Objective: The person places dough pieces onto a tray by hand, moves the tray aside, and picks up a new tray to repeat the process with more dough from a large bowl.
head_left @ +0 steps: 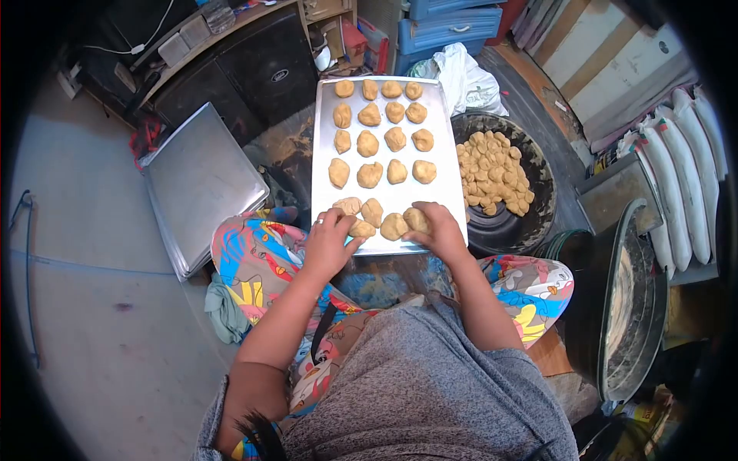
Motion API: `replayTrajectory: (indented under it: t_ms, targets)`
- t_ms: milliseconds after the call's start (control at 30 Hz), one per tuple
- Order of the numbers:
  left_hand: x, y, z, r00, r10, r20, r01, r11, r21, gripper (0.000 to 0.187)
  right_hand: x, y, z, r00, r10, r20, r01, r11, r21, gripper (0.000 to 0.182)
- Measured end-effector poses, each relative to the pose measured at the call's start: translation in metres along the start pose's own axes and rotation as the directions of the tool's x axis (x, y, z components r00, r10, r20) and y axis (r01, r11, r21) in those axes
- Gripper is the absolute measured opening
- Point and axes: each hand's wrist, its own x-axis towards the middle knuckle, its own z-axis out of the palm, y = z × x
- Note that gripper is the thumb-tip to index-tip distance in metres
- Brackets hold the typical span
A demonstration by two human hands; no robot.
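A metal tray [455,180] lies in front of me with rows of tan dough pieces [369,175] on it. Near its close edge, my left hand [332,238] has its fingers curled over a dough piece [362,228], with two more pieces just beyond. To the right, my right hand [442,229] is closed around another dough piece [416,220], which touches a rounder piece [394,227] beside it. Right of the tray, a black tub [547,184] holds a heap of dough pieces [496,170].
Stacked metal trays [204,180] lean at the left. A white plastic bag [467,81] sits behind the tub, near blue drawers [438,32]. At the right stand a large black basin [623,307] and several white filled bags [676,184].
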Motion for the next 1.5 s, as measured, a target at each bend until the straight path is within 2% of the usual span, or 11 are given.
replayTrajectory:
  t_ms: [133,233,367,467,567,633,767,967,1200,1300,1500]
  targets:
    - [-0.002,-0.006,0.004,0.999,0.032,-0.04,-0.032,0.999,-0.008,0.038,0.004,0.028,-0.023,0.894,0.36,-0.267,-0.279,0.914,0.295,0.047]
    - [-0.002,-0.007,0.006,0.992,0.083,-0.096,-0.08,0.996,0.038,0.036,0.011,0.025,-0.049,0.757,0.104,-0.646,-0.414,0.84,-0.35,0.055]
    - [-0.001,0.004,0.003,0.982,0.156,-0.109,-0.145,0.984,0.108,0.035,0.005,-0.004,-0.031,0.987,0.023,-0.158,-0.043,0.992,-0.12,0.057]
    - [0.008,-0.001,0.015,0.959,0.24,-0.151,-0.223,0.967,0.12,0.032,-0.004,-0.027,0.015,0.987,-0.155,0.04,0.149,0.982,0.117,0.049]
    - [0.024,0.007,0.008,0.982,0.143,-0.123,-0.143,0.99,0.01,0.027,-0.004,-0.016,0.023,0.999,-0.031,-0.018,0.034,0.976,0.214,0.042]
    - [0.033,0.007,0.007,0.977,0.193,-0.093,-0.191,0.981,0.037,0.027,0.0,-0.022,0.003,0.944,0.123,-0.307,-0.061,0.977,0.202,0.036]
    - [0.047,0.016,0.015,0.994,0.108,0.025,-0.11,0.992,0.056,0.032,0.003,-0.006,0.001,0.886,0.089,-0.455,-0.071,0.996,0.056,0.041]
    - [0.046,0.041,0.051,0.985,0.162,-0.052,-0.154,0.979,0.135,0.033,0.001,0.005,0.012,0.962,0.173,-0.21,-0.134,0.973,0.187,0.034]
    - [0.04,0.03,0.026,0.988,0.092,-0.122,-0.081,0.993,0.09,0.029,0.001,0.012,0.013,0.906,-0.007,-0.423,0.007,1.0,-0.002,0.032]
    - [0.029,-0.001,0.008,0.995,0.04,-0.089,-0.039,0.999,0.004,0.032,0.003,0.005,0.004,0.981,0.1,-0.163,-0.084,0.991,0.106,0.044]
    - [0.025,-0.018,0.001,0.987,-0.153,-0.049,0.143,0.975,-0.168,0.027,0.018,-0.047,0.025,0.973,-0.231,-0.025,0.219,0.946,-0.241,0.046]
